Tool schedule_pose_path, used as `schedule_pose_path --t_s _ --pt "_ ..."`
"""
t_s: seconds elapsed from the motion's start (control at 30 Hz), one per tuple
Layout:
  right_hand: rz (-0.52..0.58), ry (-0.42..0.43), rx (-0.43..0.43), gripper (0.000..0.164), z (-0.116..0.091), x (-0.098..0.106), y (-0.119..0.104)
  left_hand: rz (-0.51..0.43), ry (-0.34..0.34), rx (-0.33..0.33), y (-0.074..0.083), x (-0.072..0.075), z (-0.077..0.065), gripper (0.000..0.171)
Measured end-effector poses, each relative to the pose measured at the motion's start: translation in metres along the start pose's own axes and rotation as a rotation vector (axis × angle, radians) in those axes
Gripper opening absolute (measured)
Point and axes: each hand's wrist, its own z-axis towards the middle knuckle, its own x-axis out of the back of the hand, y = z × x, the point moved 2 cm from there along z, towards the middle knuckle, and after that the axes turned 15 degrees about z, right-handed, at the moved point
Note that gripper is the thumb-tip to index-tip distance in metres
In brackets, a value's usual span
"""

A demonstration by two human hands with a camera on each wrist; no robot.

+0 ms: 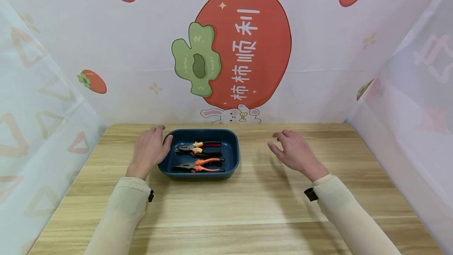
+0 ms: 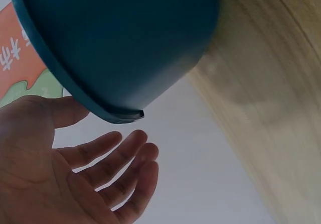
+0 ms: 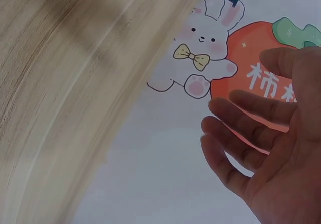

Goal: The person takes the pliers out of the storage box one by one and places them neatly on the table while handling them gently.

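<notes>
A dark blue tray (image 1: pixel 231 160) with rounded corners sits toward the back of the wooden table, left of the middle. Inside it lie pliers with yellow and black handles (image 1: pixel 209 152) and, nearer the front, pliers with orange handles (image 1: pixel 209 169). Their jaws point left. My left hand (image 1: pixel 150 148) is at the tray's left end, thumb at the rim and fingers loosely bent outside it. In the left wrist view the thumb meets the tray's rim (image 2: pixel 65 78); whether it presses is unclear. Well to the right of the tray, my right hand (image 1: pixel 293 152) hovers over the table, fingers loosely bent, holding nothing.
The wooden table (image 1: pixel 212 211) ends at a white backdrop (image 1: pixel 311 97) printed with persimmons and a rabbit. White sheets (image 1: pixel 417 101) stand along both sides. A small black item (image 1: pixel 311 194) shows at the right cuff, and another (image 1: pixel 151 196) at the left.
</notes>
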Motion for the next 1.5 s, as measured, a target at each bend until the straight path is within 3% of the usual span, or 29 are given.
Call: schedule_pose_path --t_s 0.37,0.7,0.93,1.5 --pt "0.015 -0.066 0.052 0.031 0.004 -0.009 -0.012 -0.106 -0.173 0.092 -0.008 -0.008 -0.004 0.050" --pt "0.045 -0.205 0.028 0.037 0.007 -0.021 -0.027 -0.179 -0.305 0.129 -0.013 -0.016 -0.006 0.042" --pt "0.059 -0.235 0.043 0.038 0.011 -0.027 -0.038 -0.176 -0.326 0.107 -0.014 -0.016 -0.009 0.026" --pt "0.101 -0.271 0.111 0.038 0.031 -0.039 -0.076 -0.108 -0.348 0.018 -0.015 -0.017 -0.013 0.024"
